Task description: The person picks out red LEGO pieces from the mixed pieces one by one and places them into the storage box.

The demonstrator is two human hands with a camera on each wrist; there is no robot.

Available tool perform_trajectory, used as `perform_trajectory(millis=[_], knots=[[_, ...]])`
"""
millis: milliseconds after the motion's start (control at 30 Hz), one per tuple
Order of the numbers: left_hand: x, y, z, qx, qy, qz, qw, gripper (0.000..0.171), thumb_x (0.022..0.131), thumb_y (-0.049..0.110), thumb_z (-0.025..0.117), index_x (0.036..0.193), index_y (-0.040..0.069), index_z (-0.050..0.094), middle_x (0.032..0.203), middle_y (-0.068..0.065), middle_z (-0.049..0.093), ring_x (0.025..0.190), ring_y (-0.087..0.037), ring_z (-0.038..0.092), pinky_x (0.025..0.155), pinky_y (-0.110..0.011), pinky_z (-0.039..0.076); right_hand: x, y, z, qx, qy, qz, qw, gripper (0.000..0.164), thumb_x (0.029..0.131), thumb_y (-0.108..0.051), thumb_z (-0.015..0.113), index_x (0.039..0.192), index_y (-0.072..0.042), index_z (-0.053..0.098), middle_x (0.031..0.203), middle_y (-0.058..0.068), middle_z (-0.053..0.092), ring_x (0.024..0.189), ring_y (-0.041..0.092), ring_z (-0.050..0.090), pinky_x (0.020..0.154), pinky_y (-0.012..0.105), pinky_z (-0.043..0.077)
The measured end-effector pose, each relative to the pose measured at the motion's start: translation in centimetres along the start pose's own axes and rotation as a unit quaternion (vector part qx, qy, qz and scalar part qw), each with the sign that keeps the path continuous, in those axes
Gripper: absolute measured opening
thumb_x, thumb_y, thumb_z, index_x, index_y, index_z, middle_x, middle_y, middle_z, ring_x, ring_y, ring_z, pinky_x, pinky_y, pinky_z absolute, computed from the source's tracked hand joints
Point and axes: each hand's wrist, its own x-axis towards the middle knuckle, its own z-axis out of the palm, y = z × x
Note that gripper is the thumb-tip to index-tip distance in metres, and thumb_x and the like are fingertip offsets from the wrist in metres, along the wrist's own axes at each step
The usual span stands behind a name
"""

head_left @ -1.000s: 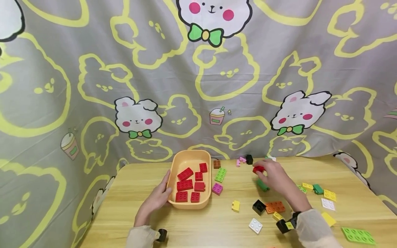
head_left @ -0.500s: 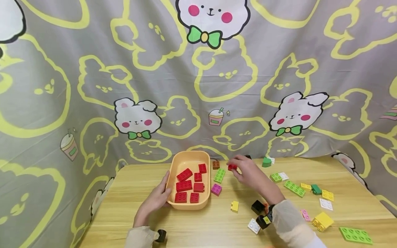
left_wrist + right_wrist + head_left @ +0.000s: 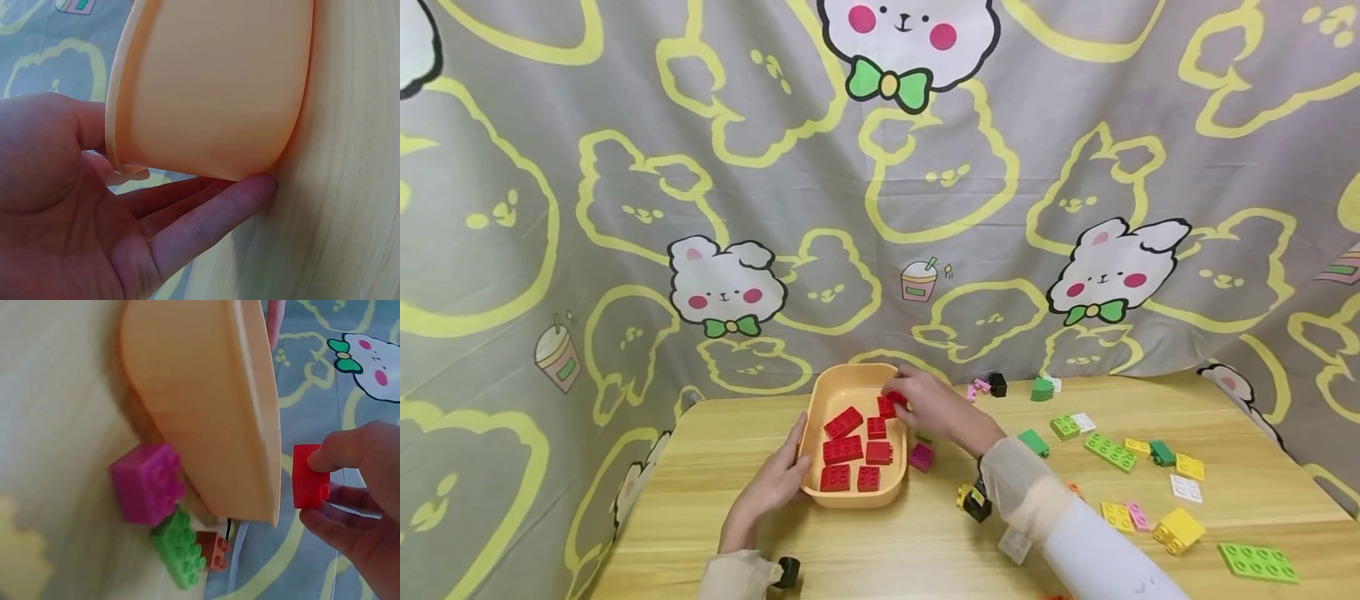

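Observation:
An orange plastic tray [image 3: 842, 377] stands on the table with several red toy building bricks [image 3: 843, 450] inside. My left hand [image 3: 769, 481] holds its left side. In the left wrist view, the thumb is at the rim and the fingers reach along the tray's outer wall [image 3: 212, 87]. Over the tray's far right corner, my right hand [image 3: 936, 407] pinches another red brick [image 3: 306, 478] between thumb and fingers. The right wrist view puts this brick above rim height, apart from the tray wall.
Beside the tray's right side lie a magenta brick [image 3: 144, 484], a lime green brick [image 3: 177, 547] and a brown brick [image 3: 213, 551]. Farther right are scattered bricks, including a green one [image 3: 1034, 442], a yellow block [image 3: 1178, 531] and a flat lime one [image 3: 1258, 562]. A patterned curtain [image 3: 842, 200] hangs behind.
My right hand has carried the red brick leftward from the right side of the table to over the tray. The left hand and the tray have stayed in place.

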Motion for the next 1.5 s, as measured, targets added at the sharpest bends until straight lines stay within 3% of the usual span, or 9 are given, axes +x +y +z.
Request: perform_trajectory(millis=[233, 433, 833, 1000, 1233, 1500], knots=[[-0.3, 0.1, -0.3, -0.008, 0.006, -0.004, 0.9999, 0.065, 0.101, -0.005, 0.038, 0.157, 0.007, 0.007, 0.143, -0.042, 0.023, 0.101, -0.047, 0.056, 0.064, -0.048, 0.059, 4.3, -0.1, 0.7, -0.006, -0.040, -0.028, 0.999, 0.018, 0.084, -0.007, 0.070, 0.103, -0.007, 0.072, 0.094, 0.001, 0.063, 0.083, 0.013, 0.058, 0.074, 0.026, 0.055], [-0.3, -0.1, -0.2, 0.002, 0.003, -0.001, 1.0000, 0.065, 0.101, -0.004, 0.038, 0.157, 0.007, 0.007, 0.142, -0.043, 0.024, 0.102, -0.047, 0.056, 0.064, -0.046, 0.060, 6.3, 0.3, 1.7, -0.017, -0.079, -0.021, 0.997, 0.012, 0.085, -0.009, 0.071, 0.097, -0.008, 0.071, 0.086, -0.001, 0.065, 0.079, 0.013, 0.057, 0.073, 0.025, 0.055], [0.0, -0.2, -0.2, 0.030, 0.000, 0.015, 0.9994, 0.066, 0.099, -0.003, 0.040, 0.156, 0.005, 0.008, 0.141, -0.042, 0.028, 0.101, -0.043, 0.057, 0.063, -0.042, 0.060, 8.1, 0.8, 3.8, -0.023, -0.139, 0.037, 0.989, 0.020, 0.080, -0.001, 0.074, 0.099, -0.007, 0.074, 0.090, 0.001, 0.068, 0.078, 0.015, 0.056, 0.067, 0.023, 0.052], [0.0, -0.2, -0.3, 0.055, 0.008, 0.020, 0.9982, 0.066, 0.099, -0.002, 0.042, 0.156, 0.005, 0.009, 0.143, -0.038, 0.029, 0.104, -0.040, 0.056, 0.073, -0.043, 0.058, 8.7, 0.5, 4.4, -0.029, -0.150, 0.041, 0.987, 0.019, 0.080, -0.001, 0.075, 0.098, -0.007, 0.074, 0.089, 0.004, 0.068, 0.078, 0.016, 0.058, 0.070, 0.026, 0.054], [0.1, -0.3, -0.3, 0.084, 0.022, 0.039, 0.9955, 0.066, 0.097, -0.002, 0.045, 0.155, 0.003, 0.014, 0.147, -0.032, 0.030, 0.120, -0.039, 0.045, 0.101, -0.055, 0.039, 9.7, -0.2, 5.3, -0.042, -0.201, 0.085, 0.975, 0.016, 0.081, -0.006, 0.075, 0.097, -0.011, 0.073, 0.080, -0.002, 0.060, 0.071, 0.016, 0.055, 0.062, 0.025, 0.053], [0.3, -0.1, -0.6, 0.078, 0.017, 0.036, 0.9962, 0.067, 0.097, -0.002, 0.044, 0.156, 0.004, 0.013, 0.147, -0.033, 0.029, 0.119, -0.039, 0.046, 0.101, -0.055, 0.039, 10.2, -0.3, 5.7, -0.049, -0.216, 0.097, 0.970, 0.017, 0.081, -0.006, 0.075, 0.097, -0.012, 0.073, 0.078, -0.002, 0.060, 0.070, 0.017, 0.055, 0.057, 0.024, 0.052]])
